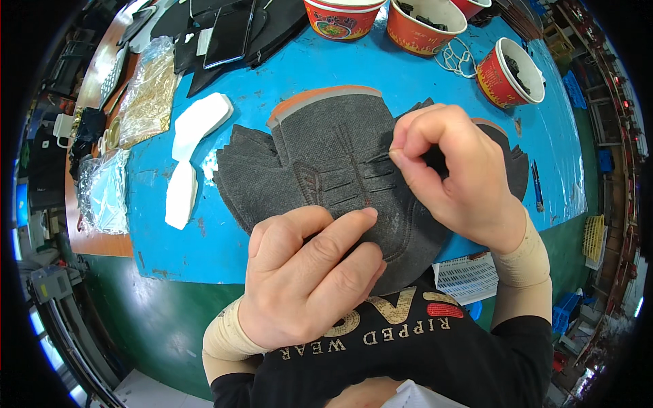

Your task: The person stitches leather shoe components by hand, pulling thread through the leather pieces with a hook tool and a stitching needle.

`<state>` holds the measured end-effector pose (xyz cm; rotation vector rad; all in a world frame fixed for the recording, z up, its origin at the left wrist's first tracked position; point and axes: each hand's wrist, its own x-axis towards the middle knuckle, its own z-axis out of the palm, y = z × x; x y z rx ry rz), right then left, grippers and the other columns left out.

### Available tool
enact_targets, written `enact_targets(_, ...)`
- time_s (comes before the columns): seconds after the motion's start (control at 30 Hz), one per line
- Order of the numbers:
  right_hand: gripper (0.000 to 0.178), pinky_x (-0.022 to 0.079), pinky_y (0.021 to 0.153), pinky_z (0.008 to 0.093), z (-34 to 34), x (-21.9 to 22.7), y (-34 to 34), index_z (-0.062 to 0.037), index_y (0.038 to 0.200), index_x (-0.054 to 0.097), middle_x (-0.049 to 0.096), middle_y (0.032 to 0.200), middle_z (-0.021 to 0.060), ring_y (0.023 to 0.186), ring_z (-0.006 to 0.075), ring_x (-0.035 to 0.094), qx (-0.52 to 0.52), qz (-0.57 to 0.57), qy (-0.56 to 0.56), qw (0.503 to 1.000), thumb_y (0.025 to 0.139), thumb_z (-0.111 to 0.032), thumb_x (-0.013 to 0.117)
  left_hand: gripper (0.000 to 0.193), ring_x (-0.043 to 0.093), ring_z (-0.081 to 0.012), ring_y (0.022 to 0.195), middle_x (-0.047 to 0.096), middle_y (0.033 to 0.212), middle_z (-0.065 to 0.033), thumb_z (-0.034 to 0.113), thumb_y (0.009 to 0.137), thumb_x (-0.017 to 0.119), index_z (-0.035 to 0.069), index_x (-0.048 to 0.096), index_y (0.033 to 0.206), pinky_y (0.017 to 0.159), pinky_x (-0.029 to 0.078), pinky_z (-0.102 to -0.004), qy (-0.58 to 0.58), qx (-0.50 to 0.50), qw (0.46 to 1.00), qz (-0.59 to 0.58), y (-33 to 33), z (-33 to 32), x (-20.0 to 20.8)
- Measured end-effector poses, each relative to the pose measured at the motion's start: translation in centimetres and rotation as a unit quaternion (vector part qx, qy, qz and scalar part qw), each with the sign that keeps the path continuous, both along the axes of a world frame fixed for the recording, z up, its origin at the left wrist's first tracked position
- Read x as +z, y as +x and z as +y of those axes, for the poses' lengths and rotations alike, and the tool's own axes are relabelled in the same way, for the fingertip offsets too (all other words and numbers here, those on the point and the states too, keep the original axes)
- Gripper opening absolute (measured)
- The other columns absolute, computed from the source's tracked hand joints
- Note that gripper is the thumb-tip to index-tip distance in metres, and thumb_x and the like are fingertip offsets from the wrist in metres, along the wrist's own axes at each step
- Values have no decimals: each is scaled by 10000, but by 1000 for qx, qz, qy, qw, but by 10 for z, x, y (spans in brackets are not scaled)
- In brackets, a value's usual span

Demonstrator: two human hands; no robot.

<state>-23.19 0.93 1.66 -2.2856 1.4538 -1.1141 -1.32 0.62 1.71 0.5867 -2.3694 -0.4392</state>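
Observation:
A dark grey shoe upper (pixel 320 132), stitched and slit with short slots, lies flat on top of other grey fabric pieces in front of me. Its top edge shows an orange and light grey band. My left hand (pixel 306 272) grips the near part of this upper, fingers bent, the index fingertip pressing beside the lower end of the centre seam. Over the right side of the slots, my right hand (pixel 452 166) is closed in a pinch, thumb against index finger. Whatever sits between those fingertips is too small to make out.
Red paper tubs (pixel 503 75) stand at the back right, some holding small black pieces, near a loop of white cord (pixel 456 60). White cut-outs (pixel 197 129) lie left. A phone (pixel 230 35) rests on black material behind. A blue pen-like tool (pixel 537 187) lies right.

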Motion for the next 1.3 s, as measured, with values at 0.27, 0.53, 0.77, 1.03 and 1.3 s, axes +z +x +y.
enact_targets(0.27, 292, 472, 647, 288, -3, -4, 3, -60, 866, 482, 604, 831, 77, 736, 196, 591, 19, 6, -2, 1000, 727, 110, 675, 337, 557, -261, 811, 683, 1037, -116, 11, 595, 752, 53, 626, 905, 710, 452, -336, 14, 0, 1000, -5, 0, -1, -4)
enact_targets(0.53, 301, 473, 643, 303, -3, -5, 3, -58, 858, 479, 602, 825, 87, 732, 223, 583, 29, 16, -8, 999, 706, 119, 669, 264, 558, -248, 873, 666, 1108, -95, 45, 677, 701, 63, 566, 902, 816, 370, -355, -73, 57, 989, -112, -14, -16, 8)
enact_targets(0.77, 300, 480, 641, 324, -2, -7, -1, -46, 868, 482, 595, 816, 95, 725, 248, 576, 40, 26, -21, 999, 691, 140, 638, 243, 556, -197, 906, 668, 1090, -56, 74, 668, 678, 82, 568, 884, 789, 358, -322, -143, 51, 977, -148, -22, -16, 6)
enact_targets(1.03, 293, 495, 668, 341, 1, -5, -15, -22, 935, 629, 622, 894, 111, 773, 272, 601, -28, 41, -107, 993, 665, 90, 657, 197, 556, -177, 945, 667, 1098, -45, 119, 697, 636, 91, 565, 879, 793, 353, -305, -177, 58, 963, -196, -22, -15, 7)
enact_targets(1.3, 275, 473, 723, 363, 13, -10, -3, -37, 942, 694, 613, 940, 83, 869, 272, 573, -20, 120, -58, 991, 676, 1, 633, 200, 552, -171, 937, 660, 1084, -35, 109, 699, 630, 92, 566, 887, 795, 356, -308, -187, 55, 962, -192, -23, -19, 6)
